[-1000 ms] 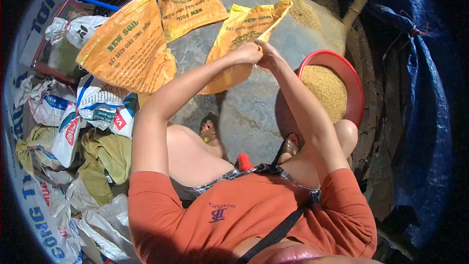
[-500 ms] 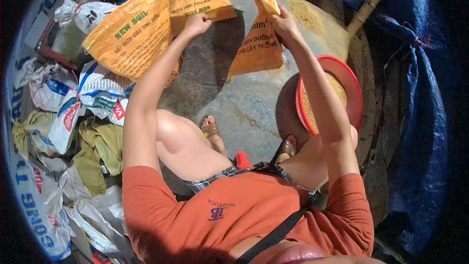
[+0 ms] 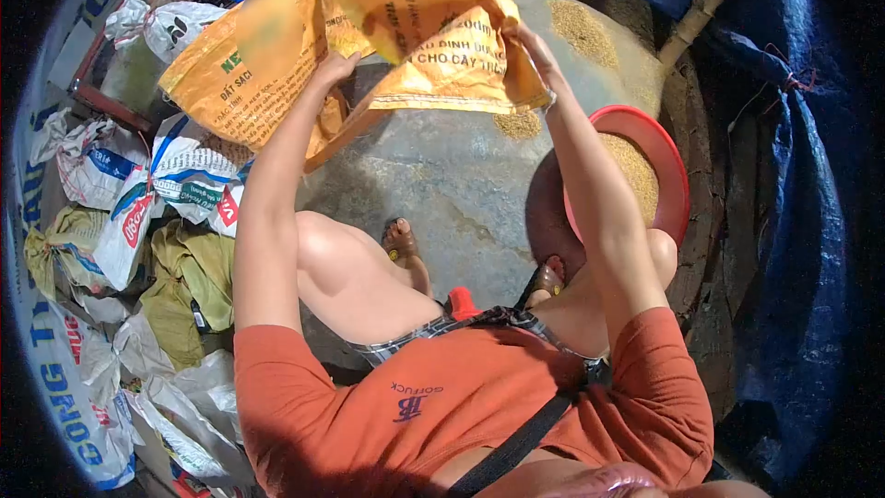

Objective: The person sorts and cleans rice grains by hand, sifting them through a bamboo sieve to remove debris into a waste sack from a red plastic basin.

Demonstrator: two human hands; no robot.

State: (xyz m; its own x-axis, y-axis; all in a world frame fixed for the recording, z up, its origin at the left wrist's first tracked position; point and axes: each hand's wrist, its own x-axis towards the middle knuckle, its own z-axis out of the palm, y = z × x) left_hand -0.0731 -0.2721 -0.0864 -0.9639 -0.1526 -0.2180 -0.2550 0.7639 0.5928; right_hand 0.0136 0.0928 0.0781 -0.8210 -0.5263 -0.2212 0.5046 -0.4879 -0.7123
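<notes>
Orange sack (image 3: 466, 83), spread wider near floor's (image 3: 433, 180) far edge, likely handier: gripped by right hand (image 3: 536, 55), unclear whether by left hand (image 3: 337, 67).

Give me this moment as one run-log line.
left hand: at orange bag, grip unclear | right hand: holding bag | red basin: yellow grain inside | loose grain: on floor

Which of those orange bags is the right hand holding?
The rightmost orange bag, gripped at its right edge by the right hand. The leftmost orange bag, with green lettering, is out of that hand's grip.
</notes>
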